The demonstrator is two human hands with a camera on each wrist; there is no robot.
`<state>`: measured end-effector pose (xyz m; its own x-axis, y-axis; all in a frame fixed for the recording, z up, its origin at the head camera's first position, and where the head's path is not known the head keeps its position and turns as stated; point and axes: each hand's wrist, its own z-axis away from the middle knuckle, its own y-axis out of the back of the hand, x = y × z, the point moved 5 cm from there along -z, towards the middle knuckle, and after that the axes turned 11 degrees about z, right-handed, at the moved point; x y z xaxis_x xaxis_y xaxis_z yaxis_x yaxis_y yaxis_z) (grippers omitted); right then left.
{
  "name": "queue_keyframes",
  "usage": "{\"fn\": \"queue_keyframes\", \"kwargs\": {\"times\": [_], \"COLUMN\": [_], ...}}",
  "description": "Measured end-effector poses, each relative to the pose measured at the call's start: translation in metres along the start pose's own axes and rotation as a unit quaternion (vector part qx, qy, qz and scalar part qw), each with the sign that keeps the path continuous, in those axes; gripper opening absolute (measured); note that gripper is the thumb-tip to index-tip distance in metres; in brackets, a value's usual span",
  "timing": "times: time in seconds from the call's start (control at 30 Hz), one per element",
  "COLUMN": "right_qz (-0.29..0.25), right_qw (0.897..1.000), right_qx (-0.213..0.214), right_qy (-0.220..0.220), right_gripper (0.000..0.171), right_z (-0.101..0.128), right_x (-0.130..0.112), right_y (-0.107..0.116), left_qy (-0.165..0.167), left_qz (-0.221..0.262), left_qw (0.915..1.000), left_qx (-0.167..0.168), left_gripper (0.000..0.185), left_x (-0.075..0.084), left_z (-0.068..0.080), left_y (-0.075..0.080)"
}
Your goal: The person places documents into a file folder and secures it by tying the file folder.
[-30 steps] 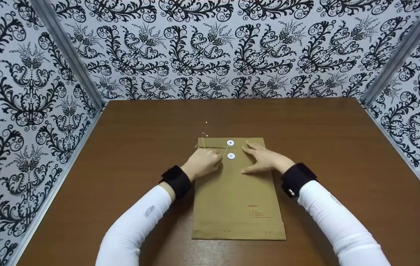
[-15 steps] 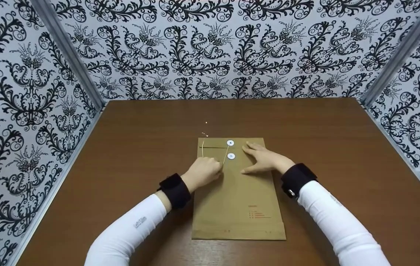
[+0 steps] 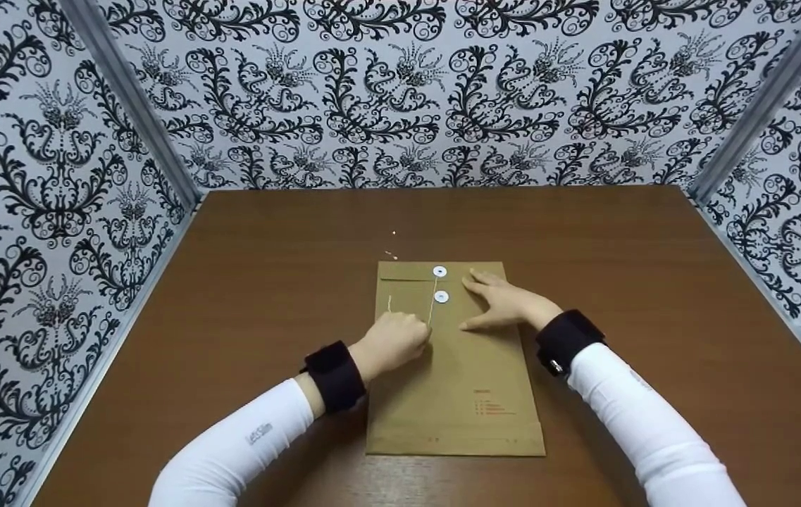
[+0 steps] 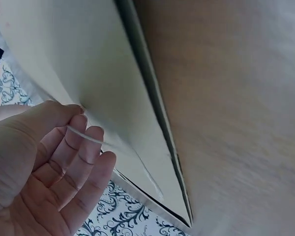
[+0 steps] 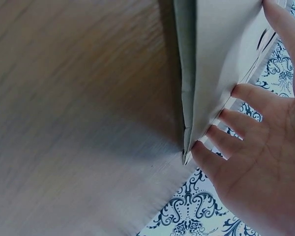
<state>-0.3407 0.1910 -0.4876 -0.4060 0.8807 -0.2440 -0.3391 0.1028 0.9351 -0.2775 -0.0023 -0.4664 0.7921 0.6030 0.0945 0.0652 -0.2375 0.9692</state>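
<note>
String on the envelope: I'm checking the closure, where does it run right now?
In the head view the string runs from the two white discs down to the left hand, which pinches it.

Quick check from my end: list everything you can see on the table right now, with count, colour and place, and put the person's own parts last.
Envelope: one, brown kraft paper, flat at the table's centre, flap end away from the person.
Closure discs: two, white, one on the flap and one just below it.
String: one, thin and pale, running from the discs down to the left hand.
Red print: one small block, lower right of the envelope.
Table: one, dark brown wood.
Walls: three, white with black floral pattern, around the table.
Left hand: pinches the string, over the envelope's left part.
Right hand: fingers flat, pressing the envelope right of the discs.
</note>
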Motion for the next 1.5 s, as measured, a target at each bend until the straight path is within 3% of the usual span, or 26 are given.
{"fn": "queue_keyframes", "kwargs": {"times": [0.23, 0.67, 1.03, 1.3, 1.5], "right_qz": [0.001, -0.001, -0.005, 0.002, 0.006], "right_qw": [1.000, 1.000, 1.000, 1.000, 1.000], "right_qx": [0.000, -0.012, -0.001, -0.002, -0.006], "right_qy": [0.002, 0.000, 0.007, 0.010, 0.007], "right_gripper": [0.099, 0.099, 0.097, 0.098, 0.098], "right_z": [0.001, 0.000, 0.002, 0.001, 0.001], "right_x": [0.000, 0.000, -0.001, 0.000, 0.000], "right_y": [0.000, 0.001, 0.002, 0.000, 0.001], "left_qy": [0.000, -0.008, 0.003, 0.011, 0.009], "left_qz": [0.029, 0.036, 0.010, 0.026, 0.047], "left_qw": [0.9992, 0.9992, 0.9998, 0.9996, 0.9988], "left_qx": [-0.027, -0.016, -0.015, -0.001, -0.008], "left_gripper": [0.013, 0.014, 0.017, 0.011, 0.009], "left_x": [0.010, 0.023, 0.036, 0.038, 0.035], "left_z": [0.001, -0.003, -0.017, -0.020, -0.016], "left_y": [-0.002, -0.002, -0.013, -0.016, -0.015]}}
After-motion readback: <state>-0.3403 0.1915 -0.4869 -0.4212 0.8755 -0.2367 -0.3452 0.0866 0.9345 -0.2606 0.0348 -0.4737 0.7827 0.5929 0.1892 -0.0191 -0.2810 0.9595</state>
